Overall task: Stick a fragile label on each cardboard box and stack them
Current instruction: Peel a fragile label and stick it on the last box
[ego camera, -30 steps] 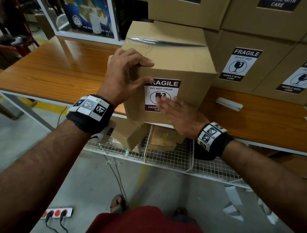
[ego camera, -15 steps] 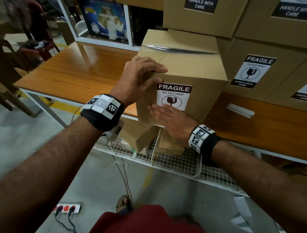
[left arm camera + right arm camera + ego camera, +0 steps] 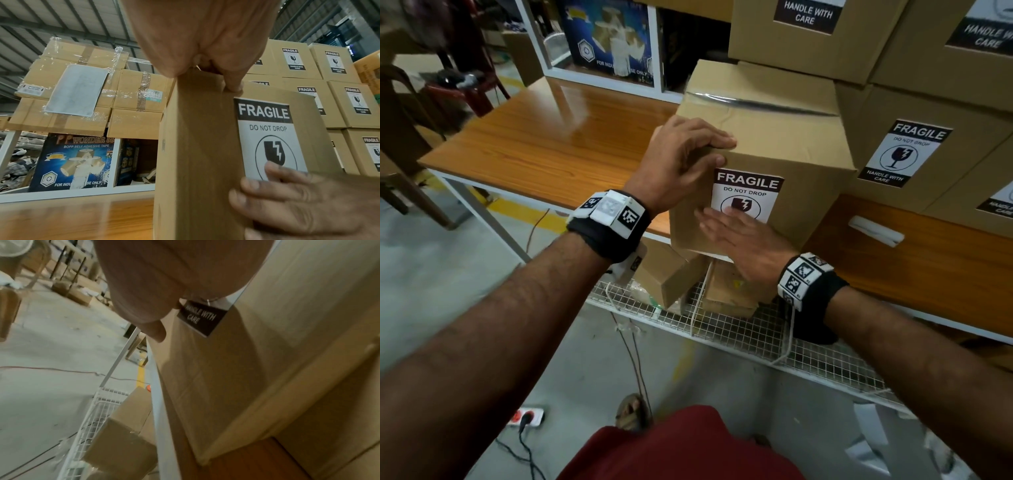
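A cardboard box (image 3: pixel 774 137) stands at the front edge of the wooden table (image 3: pixel 551 137), a white-and-black FRAGILE label (image 3: pixel 748 190) on its near face. My left hand (image 3: pixel 688 154) grips the box's top left corner, fingers over the top edge and thumb on the front. My right hand (image 3: pixel 736 233) lies flat with straight fingers on the label's lower part and hides it. The left wrist view shows the label (image 3: pixel 265 129) with right fingertips (image 3: pixel 273 167) on it. The right wrist view shows the label's black bottom band (image 3: pixel 201 318) under my palm.
Labelled boxes (image 3: pixel 907 154) are stacked at the right and behind. A white strip (image 3: pixel 875 231) lies on the table to the right. A wire basket (image 3: pixel 722 325) under the table holds small boxes. A power strip (image 3: pixel 527 416) and paper scraps (image 3: pixel 866 431) lie on the floor.
My right hand has slid down and left over the label's lower part. The left hand has kept its grip on the box corner.
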Demonstrator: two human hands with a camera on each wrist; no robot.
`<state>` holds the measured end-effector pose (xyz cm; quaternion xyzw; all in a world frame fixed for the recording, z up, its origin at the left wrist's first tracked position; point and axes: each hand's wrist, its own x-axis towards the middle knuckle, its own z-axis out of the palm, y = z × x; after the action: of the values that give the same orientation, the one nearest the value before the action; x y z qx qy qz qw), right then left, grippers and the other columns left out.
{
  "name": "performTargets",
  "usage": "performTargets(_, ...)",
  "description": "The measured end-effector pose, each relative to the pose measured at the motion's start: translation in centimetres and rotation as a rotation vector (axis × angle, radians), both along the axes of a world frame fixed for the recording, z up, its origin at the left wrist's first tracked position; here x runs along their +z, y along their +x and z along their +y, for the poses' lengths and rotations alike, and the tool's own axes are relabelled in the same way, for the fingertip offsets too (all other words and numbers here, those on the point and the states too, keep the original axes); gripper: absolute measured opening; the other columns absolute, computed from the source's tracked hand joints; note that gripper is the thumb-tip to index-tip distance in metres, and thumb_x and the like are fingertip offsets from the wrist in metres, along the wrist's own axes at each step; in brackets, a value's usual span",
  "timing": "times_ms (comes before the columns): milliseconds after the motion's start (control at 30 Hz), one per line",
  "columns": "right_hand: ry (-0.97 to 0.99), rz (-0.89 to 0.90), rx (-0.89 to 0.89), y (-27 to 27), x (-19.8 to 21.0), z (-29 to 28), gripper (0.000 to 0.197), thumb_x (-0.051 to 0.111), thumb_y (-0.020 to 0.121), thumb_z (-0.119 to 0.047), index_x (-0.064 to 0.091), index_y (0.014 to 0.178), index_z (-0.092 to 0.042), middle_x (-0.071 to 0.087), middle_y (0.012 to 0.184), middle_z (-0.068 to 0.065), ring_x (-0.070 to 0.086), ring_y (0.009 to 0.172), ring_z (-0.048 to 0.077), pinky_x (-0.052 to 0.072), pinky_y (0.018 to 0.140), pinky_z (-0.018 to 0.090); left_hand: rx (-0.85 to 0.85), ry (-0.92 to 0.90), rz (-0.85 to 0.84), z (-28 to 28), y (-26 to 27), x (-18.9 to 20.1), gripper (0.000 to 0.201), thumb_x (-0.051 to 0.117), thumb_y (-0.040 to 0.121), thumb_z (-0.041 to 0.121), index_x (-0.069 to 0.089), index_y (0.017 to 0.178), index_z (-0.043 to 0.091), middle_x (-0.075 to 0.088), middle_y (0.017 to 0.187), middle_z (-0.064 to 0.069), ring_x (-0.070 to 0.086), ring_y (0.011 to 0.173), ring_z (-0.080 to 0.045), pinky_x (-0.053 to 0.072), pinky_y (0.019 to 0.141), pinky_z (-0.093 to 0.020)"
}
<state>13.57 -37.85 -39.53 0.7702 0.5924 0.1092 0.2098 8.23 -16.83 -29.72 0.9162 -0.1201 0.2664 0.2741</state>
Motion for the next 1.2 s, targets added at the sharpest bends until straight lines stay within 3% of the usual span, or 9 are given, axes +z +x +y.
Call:
performTargets(133, -0.156, 0.017, -0.045, -0.8, -2.5, 0.0, 0.08, 0.037, 0.101, -0.02, -0.013, 0.162, -0.006, -0.032, 0.165, 0.012, -0.033, 0.15, 0.025, -0.035, 0.115, 0.044, 0.019, 0.0, -0.011, -0.5, -0.3, 0.0, 0.031, 0.072, 0.094, 0.033, 0.072, 0.124, 0.024, 0.068, 0.127, 0.01, 0.055, 0.116, -0.017, 0.037, 0.097, -0.039)
performTargets(233, -0.243, 0.064, -0.074, -1.7, -3.4, 0.0, 0.081, 0.035, 0.105, -0.036, -0.014, 0.162, -0.007, -0.032, 0.165, 0.012, -0.028, 0.154, 0.026, -0.024, 0.122, 0.044, 0.022, 0.0, -0.004, -0.6, -0.2, -0.1, 0.035, 0.075, 0.092, 0.032, 0.07, 0.125, 0.023, 0.067, 0.13, 0.009, 0.053, 0.119, -0.017, 0.032, 0.097, -0.036)
performTargets(433, 0.165, 0.063, -0.001, -0.6, -0.1, -0.2, 0.078, 0.055, 0.095, -0.022, 0.021, 0.163, -0.006, 0.014, 0.172, 0.015, 0.005, 0.16, 0.027, -0.004, 0.13, 0.045, 0.009, 0.019, -0.019, -0.1, 0.1, -0.4, 0.038, 0.078, 0.09, 0.029, 0.07, 0.127, 0.025, 0.066, 0.132, 0.011, 0.053, 0.121, -0.014, 0.031, 0.098, -0.034)
performTargets(633, -0.063, -0.005, -0.04, 0.2, -3.0, 0.2, 0.087, 0.049, 0.103, -0.034, -0.008, 0.162, -0.005, -0.025, 0.168, 0.015, -0.026, 0.156, 0.028, -0.024, 0.123, 0.046, 0.009, 0.05, 0.011, -0.1, 0.0, -0.5, 0.05, 0.084, 0.084, 0.02, 0.067, 0.13, 0.027, 0.063, 0.136, 0.013, 0.05, 0.123, -0.015, 0.035, 0.099, -0.04)
performTargets(700, -0.147, 0.012, -0.027, -0.5, -4.7, 0.3, 0.088, 0.043, 0.105, -0.047, -0.009, 0.162, -0.004, -0.026, 0.168, 0.016, -0.024, 0.156, 0.028, -0.024, 0.121, 0.046, 0.011, 0.061, 0.02, 0.0, 0.0, -0.4, 0.053, 0.085, 0.083, 0.018, 0.066, 0.131, 0.027, 0.062, 0.137, 0.012, 0.049, 0.124, -0.015, 0.035, 0.098, -0.041)
performTargets(800, -0.062, 0.102, -0.028, -1.6, -4.8, 0.1, 0.086, 0.05, 0.102, -0.033, -0.005, 0.164, -0.008, -0.019, 0.169, 0.012, -0.022, 0.156, 0.022, -0.031, 0.119, 0.041, -0.001, 0.069, 0.023, 0.3, 0.0, -0.4, 0.053, 0.083, 0.084, 0.016, 0.066, 0.133, 0.026, 0.062, 0.139, 0.011, 0.048, 0.125, -0.016, 0.032, 0.098, -0.038)
performTargets(933, 0.159, 0.098, -0.041, -0.9, -1.5, -0.5, 0.081, 0.054, 0.097, -0.022, 0.011, 0.164, -0.007, -0.003, 0.172, 0.014, -0.008, 0.16, 0.025, -0.012, 0.128, 0.042, -0.013, 0.058, 0.001, 0.5, 0.0, -0.7, 0.049, 0.08, 0.088, 0.014, 0.067, 0.133, 0.027, 0.062, 0.139, 0.014, 0.051, 0.126, -0.015, 0.032, 0.098, -0.035)
performTargets(1067, -0.052, -0.031, -0.024, 0.2, -2.1, -1.6, 0.085, 0.043, 0.101, -0.016, -0.016, 0.16, -0.005, -0.034, 0.165, 0.015, -0.033, 0.152, 0.028, -0.025, 0.121, 0.045, -0.01, 0.023, 0.017, 0.3, -0.1, -0.4, 0.043, 0.076, 0.091, 0.013, 0.068, 0.131, 0.027, 0.063, 0.137, 0.014, 0.048, 0.124, -0.011, 0.03, 0.097, -0.035)
performTargets(1200, -0.17, 0.228, -0.086, -1.1, -2.6, -4.1, 0.065, 0.027, 0.106, -0.027, 0.004, 0.165, -0.009, -0.008, 0.173, 0.012, -0.011, 0.159, 0.024, -0.013, 0.124, 0.04, -0.018, 0.0, 0.039, 0.3, -0.1, -0.1, 0.036, 0.069, 0.096, 0.016, 0.067, 0.13, 0.028, 0.062, 0.137, 0.015, 0.046, 0.125, -0.01, 0.03, 0.099, -0.037)
